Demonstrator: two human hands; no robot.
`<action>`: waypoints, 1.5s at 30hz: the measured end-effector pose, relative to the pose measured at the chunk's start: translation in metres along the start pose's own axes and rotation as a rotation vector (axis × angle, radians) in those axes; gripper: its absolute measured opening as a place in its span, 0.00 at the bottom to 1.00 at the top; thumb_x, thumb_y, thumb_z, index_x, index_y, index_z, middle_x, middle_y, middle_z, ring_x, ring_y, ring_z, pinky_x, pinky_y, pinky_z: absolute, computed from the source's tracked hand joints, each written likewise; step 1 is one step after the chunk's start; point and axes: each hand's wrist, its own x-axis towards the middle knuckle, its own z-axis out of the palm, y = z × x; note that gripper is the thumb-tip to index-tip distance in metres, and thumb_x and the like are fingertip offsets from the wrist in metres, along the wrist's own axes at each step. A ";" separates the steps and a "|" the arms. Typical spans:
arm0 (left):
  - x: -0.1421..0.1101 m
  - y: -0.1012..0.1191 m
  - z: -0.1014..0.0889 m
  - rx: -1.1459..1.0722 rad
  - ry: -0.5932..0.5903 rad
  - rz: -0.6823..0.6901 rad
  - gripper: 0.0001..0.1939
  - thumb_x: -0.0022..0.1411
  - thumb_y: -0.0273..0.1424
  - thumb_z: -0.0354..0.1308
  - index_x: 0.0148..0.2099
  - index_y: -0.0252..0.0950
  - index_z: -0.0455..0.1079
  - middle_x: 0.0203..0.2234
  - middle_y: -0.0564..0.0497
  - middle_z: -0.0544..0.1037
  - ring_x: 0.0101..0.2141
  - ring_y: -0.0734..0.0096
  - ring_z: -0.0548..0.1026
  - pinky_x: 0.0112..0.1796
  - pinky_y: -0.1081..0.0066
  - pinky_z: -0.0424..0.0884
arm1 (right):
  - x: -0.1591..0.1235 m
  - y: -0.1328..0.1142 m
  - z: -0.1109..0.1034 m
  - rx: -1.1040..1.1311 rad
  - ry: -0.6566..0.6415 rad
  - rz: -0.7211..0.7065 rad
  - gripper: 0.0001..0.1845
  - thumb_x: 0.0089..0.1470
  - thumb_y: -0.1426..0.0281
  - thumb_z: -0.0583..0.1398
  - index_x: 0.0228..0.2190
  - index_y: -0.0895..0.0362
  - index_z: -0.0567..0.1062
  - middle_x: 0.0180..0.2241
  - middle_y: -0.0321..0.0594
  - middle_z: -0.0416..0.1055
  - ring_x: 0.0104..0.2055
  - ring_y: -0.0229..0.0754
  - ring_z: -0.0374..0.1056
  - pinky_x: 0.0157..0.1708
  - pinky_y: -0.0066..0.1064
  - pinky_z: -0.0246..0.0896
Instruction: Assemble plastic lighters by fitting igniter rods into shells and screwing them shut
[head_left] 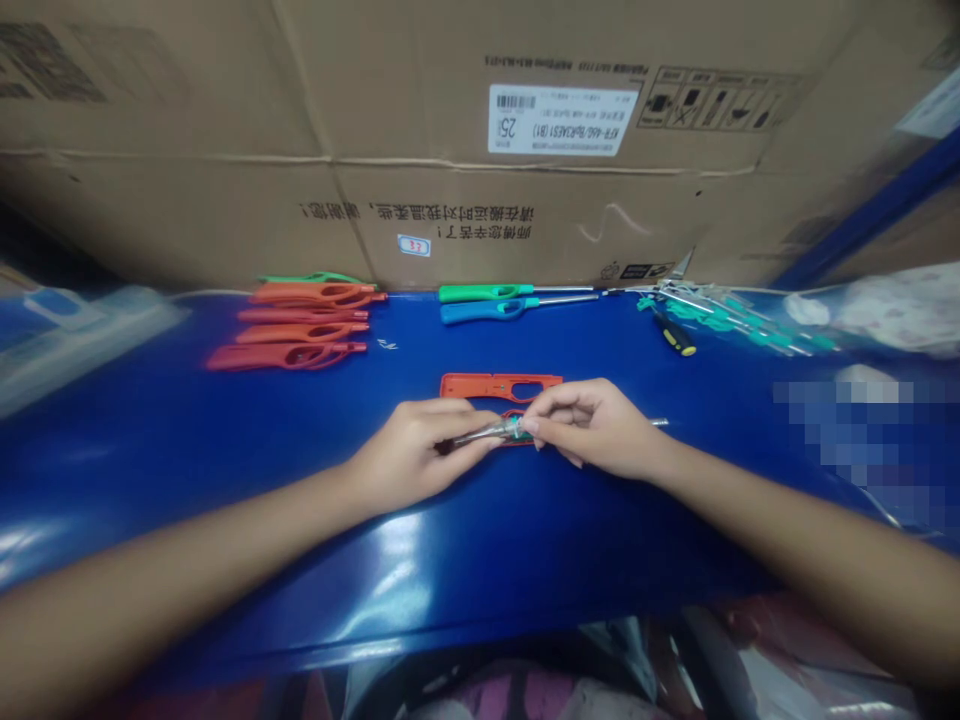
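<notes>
My left hand [420, 450] is closed around a clear lighter fuel tank [480, 434], which points to the right. At its tip is a small turquoise piece [514, 428], where the thumb and finger of my right hand [592, 430] are pinched together. What exactly the right fingers grip is too small to make out. Beneath both hands lies an orange lighter shell half [517, 442], mostly hidden. A metal tube [659, 422] sticks out past my right hand. Just behind them lies another orange shell half [480, 385], open side up.
Several orange and red lighter bodies [300, 330] lie at the back left. A green lighter [480, 293] and a blue lighter [484, 311] rest behind the hands. A black-yellow screwdriver [676, 336] lies near bagged turquoise-and-metal parts [739, 315]. A cardboard wall [420, 110] borders the blue table [300, 460].
</notes>
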 end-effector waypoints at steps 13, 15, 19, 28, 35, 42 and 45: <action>-0.001 0.000 -0.004 0.006 -0.024 0.007 0.12 0.69 0.29 0.57 0.52 0.34 0.77 0.39 0.45 0.81 0.37 0.70 0.79 0.40 0.72 0.75 | -0.001 -0.001 0.001 -0.004 0.011 -0.039 0.20 0.53 0.55 0.66 0.33 0.61 0.77 0.20 0.34 0.71 0.16 0.30 0.61 0.16 0.24 0.57; -0.001 -0.001 -0.008 0.014 -0.047 -0.007 0.12 0.69 0.29 0.57 0.52 0.35 0.77 0.39 0.45 0.80 0.37 0.71 0.78 0.40 0.73 0.75 | -0.001 -0.001 -0.002 -0.044 0.038 -0.054 0.19 0.56 0.56 0.63 0.36 0.61 0.77 0.17 0.32 0.67 0.15 0.32 0.61 0.17 0.25 0.58; 0.001 -0.002 -0.016 0.049 -0.070 -0.038 0.13 0.68 0.30 0.57 0.52 0.36 0.77 0.39 0.45 0.77 0.36 0.71 0.77 0.37 0.73 0.75 | -0.003 -0.002 -0.014 -0.385 0.155 -0.294 0.14 0.61 0.61 0.59 0.37 0.60 0.78 0.25 0.38 0.72 0.20 0.32 0.62 0.21 0.26 0.58; 0.007 0.002 -0.032 0.232 -0.229 -0.006 0.14 0.68 0.29 0.56 0.53 0.35 0.75 0.42 0.44 0.79 0.42 0.62 0.75 0.45 0.63 0.72 | -0.010 -0.009 -0.027 -0.906 0.053 -0.611 0.13 0.64 0.68 0.56 0.47 0.56 0.76 0.44 0.45 0.76 0.44 0.44 0.71 0.42 0.34 0.66; 0.006 0.008 -0.041 0.329 -0.273 -0.037 0.11 0.70 0.31 0.55 0.49 0.38 0.77 0.40 0.46 0.81 0.40 0.63 0.76 0.42 0.65 0.71 | -0.008 -0.010 -0.026 -1.007 -0.087 -0.615 0.19 0.63 0.68 0.58 0.55 0.53 0.73 0.54 0.46 0.72 0.54 0.48 0.67 0.53 0.44 0.64; 0.005 0.009 -0.048 0.332 -0.304 -0.071 0.12 0.72 0.32 0.54 0.50 0.37 0.77 0.41 0.46 0.81 0.41 0.63 0.77 0.42 0.65 0.72 | -0.004 0.000 -0.022 -1.012 -0.206 -0.544 0.24 0.65 0.65 0.57 0.61 0.51 0.68 0.61 0.44 0.68 0.63 0.49 0.61 0.62 0.48 0.55; 0.005 0.011 -0.052 0.335 -0.346 -0.074 0.12 0.72 0.33 0.54 0.51 0.40 0.77 0.42 0.48 0.81 0.42 0.63 0.78 0.43 0.66 0.73 | -0.003 0.002 -0.022 -1.001 -0.186 -0.545 0.22 0.66 0.67 0.56 0.60 0.51 0.69 0.60 0.43 0.68 0.62 0.48 0.61 0.62 0.48 0.56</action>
